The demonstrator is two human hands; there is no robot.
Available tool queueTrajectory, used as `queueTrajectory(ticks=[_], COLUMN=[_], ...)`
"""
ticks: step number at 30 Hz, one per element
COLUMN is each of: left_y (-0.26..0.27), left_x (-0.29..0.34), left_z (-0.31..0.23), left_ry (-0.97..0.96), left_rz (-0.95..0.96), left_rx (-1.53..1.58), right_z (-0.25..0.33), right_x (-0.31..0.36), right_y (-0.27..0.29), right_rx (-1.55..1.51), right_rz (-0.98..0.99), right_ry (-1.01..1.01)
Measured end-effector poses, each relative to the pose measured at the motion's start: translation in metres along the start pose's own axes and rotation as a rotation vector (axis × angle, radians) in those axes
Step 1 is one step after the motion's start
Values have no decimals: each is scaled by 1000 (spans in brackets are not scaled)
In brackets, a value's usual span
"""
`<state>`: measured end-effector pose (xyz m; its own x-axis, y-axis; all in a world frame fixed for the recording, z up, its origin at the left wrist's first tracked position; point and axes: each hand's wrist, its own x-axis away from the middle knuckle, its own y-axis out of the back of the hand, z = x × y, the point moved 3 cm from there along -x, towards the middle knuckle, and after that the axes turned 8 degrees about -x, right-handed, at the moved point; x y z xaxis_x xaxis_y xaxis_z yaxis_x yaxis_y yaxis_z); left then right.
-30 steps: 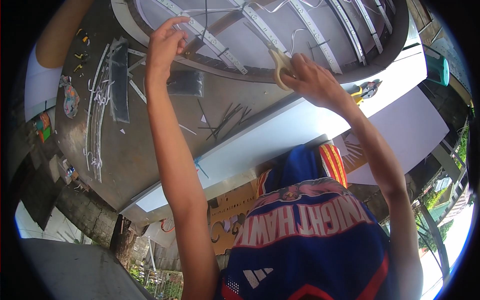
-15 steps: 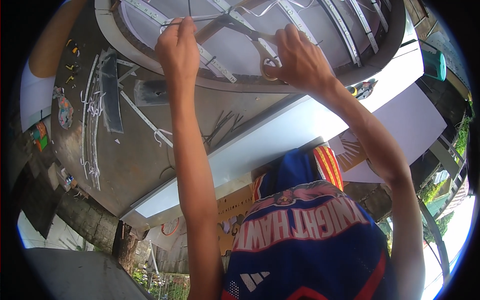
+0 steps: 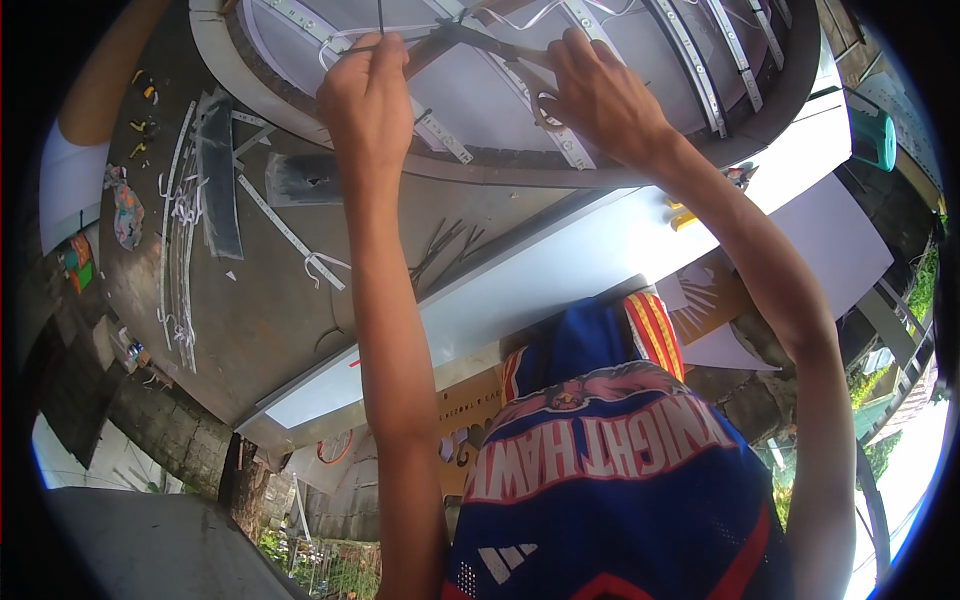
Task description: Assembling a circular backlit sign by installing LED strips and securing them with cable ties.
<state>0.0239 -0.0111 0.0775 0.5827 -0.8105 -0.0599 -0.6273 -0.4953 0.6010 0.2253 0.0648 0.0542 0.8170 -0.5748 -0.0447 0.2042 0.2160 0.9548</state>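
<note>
Both arms reach up to the far edge of the grey tabletop, where a large round sign tray lies open side up, its white floor crossed by pale light strips. The left hand has its grip pinched together on a thin dark wire, holding it upright and taut so it can be reached. The right hand is closed around the handles of a pair of scissors, blades pointing left toward the wire, close to the left fingers. Loose strip offcuts lie near the tabletop's left side, apart from the hands. A co-worker's arm rests at the far left corner.
</note>
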Motion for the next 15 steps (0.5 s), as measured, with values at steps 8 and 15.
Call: queueTrajectory(ticks=[8, 15], left_y=[0, -10], left_x=[14, 34], left_z=[-7, -9], left_ry=[78, 123], left_rz=[13, -36], left_rx=[15, 94], right_z=[-25, -47], right_x=[0, -14], right_y=[-3, 11], right_rx=[128, 282], right_rz=[-9, 90], right_ry=[118, 312])
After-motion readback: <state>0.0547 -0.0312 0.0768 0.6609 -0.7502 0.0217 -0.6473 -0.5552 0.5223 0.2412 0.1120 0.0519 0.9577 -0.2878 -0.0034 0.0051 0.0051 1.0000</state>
